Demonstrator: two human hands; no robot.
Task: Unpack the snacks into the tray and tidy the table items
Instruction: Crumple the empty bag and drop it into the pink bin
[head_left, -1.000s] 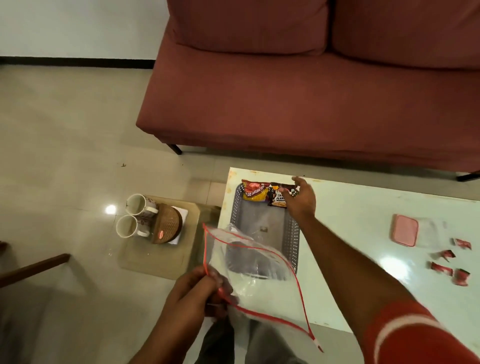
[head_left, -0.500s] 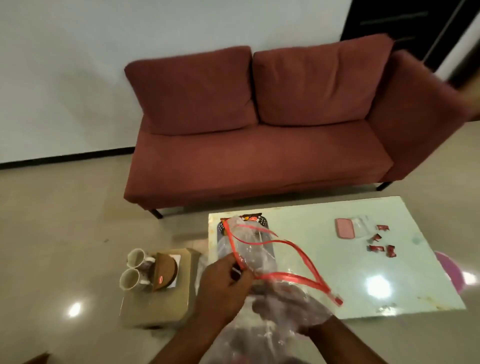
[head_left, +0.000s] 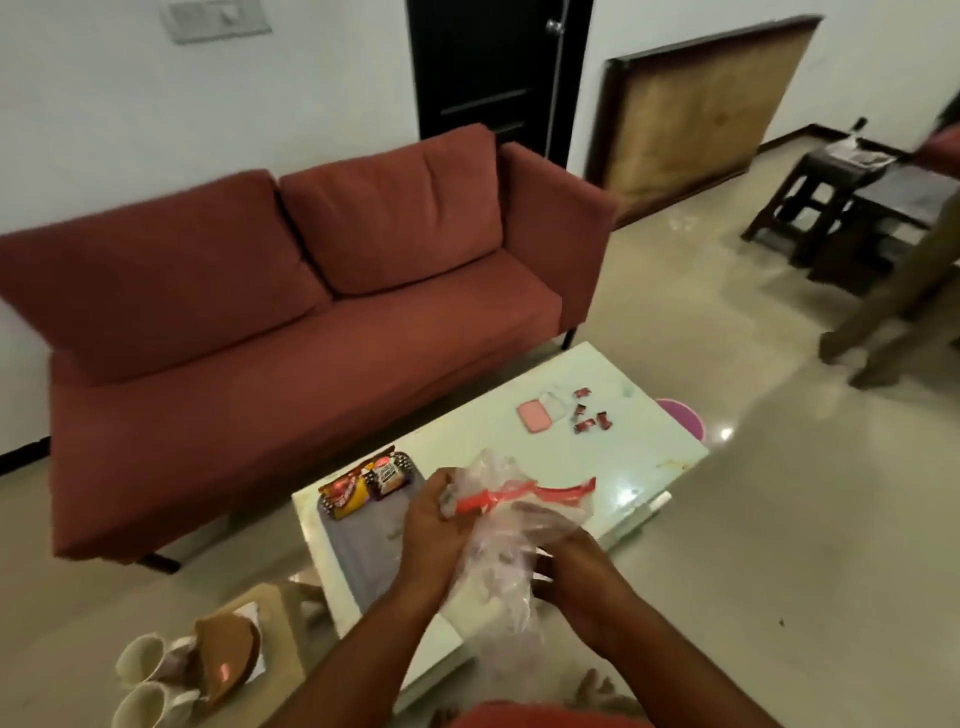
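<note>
we hold a clear plastic bag (head_left: 498, 551) with a red zip strip between both hands above the near edge of the pale table (head_left: 644, 457). our left hand (head_left: 434, 525) is curled around the bag's upper part, fingers closed just beside the red strip. our right hand (head_left: 576, 566) grips the bunched lower part of the bag from the other side, fingers wrapped on the plastic. the bag looks crumpled, and we cannot tell whether anything is inside it.

on the table's left end lies a grey tray (head_left: 363, 540), partly hidden by our left wrist. two snack packets sit at its far end, touching each other: a yellow and red packet (head_left: 345, 492) and a darker packet (head_left: 388, 474) beside it.

well apart, toward the table's far end, a pink lid (head_left: 534, 417) lies next to a clear box (head_left: 555, 405), with several small red sweets (head_left: 589, 418) scattered just beside them.

on the floor to the left, two white mugs (head_left: 143, 680) lie beside a brown wicker basket (head_left: 226, 649) on a low stand. a red sofa (head_left: 291, 312) stands behind the table.
</note>
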